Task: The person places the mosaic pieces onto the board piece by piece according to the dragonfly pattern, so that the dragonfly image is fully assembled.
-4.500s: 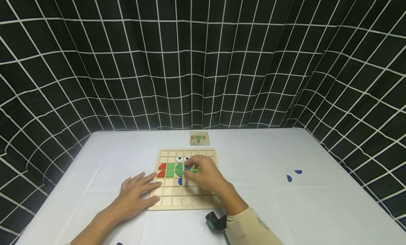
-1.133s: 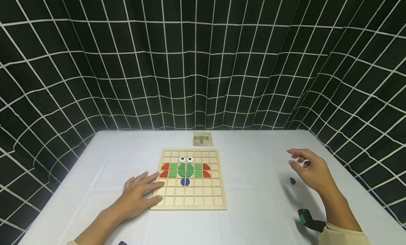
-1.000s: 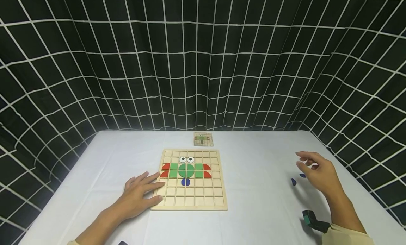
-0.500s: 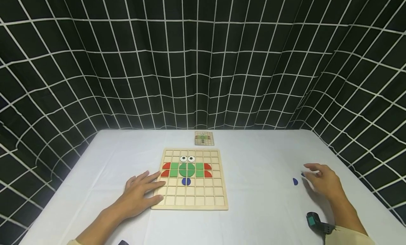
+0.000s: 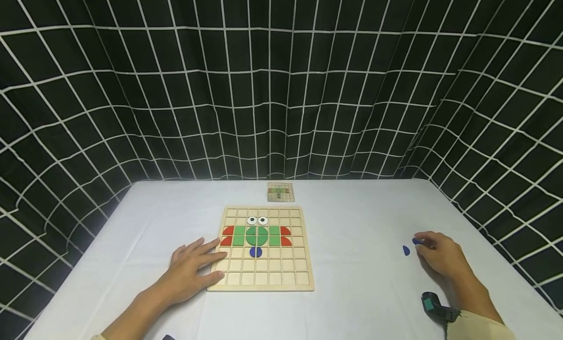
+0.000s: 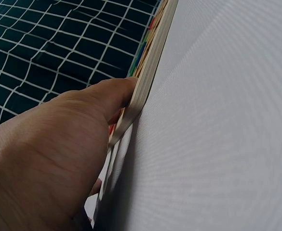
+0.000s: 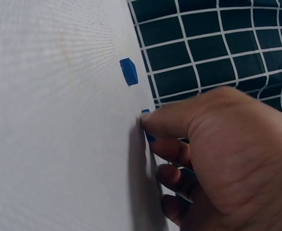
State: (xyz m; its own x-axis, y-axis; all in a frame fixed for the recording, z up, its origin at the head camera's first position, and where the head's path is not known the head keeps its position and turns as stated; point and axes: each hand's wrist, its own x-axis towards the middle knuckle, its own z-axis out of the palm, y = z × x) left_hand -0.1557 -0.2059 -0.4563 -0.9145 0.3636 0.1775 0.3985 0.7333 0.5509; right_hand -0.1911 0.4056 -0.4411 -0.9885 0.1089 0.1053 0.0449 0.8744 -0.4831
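Note:
My left hand (image 5: 191,269) rests with spread, fairly straight fingers on the left edge of a wooden grid board (image 5: 275,278); the left wrist view shows the thumb on the board's rim (image 6: 148,79). At the table's right side, my right hand (image 5: 442,256) pinches a blue half-disc tile (image 5: 417,241) between thumb and fingers, low at the cloth. Most of that tile is hidden by the thumb in the right wrist view. A second blue half-disc tile (image 5: 406,250) lies just left of the hand. On the board, two blue halves form a circle (image 5: 255,252).
Red quarter tiles (image 5: 285,241), green squares (image 5: 239,240), a green circle (image 5: 257,236) and two eye discs (image 5: 262,221) sit in the grid. A small pattern card (image 5: 280,192) lies behind the board. Beyond the white-clothed table (image 5: 352,281) hangs a black gridded curtain (image 5: 281,86).
My right hand has left the board, where a second blue half now completes a circle, and moved right and down to pinch a loose blue tile. The left hand stays put.

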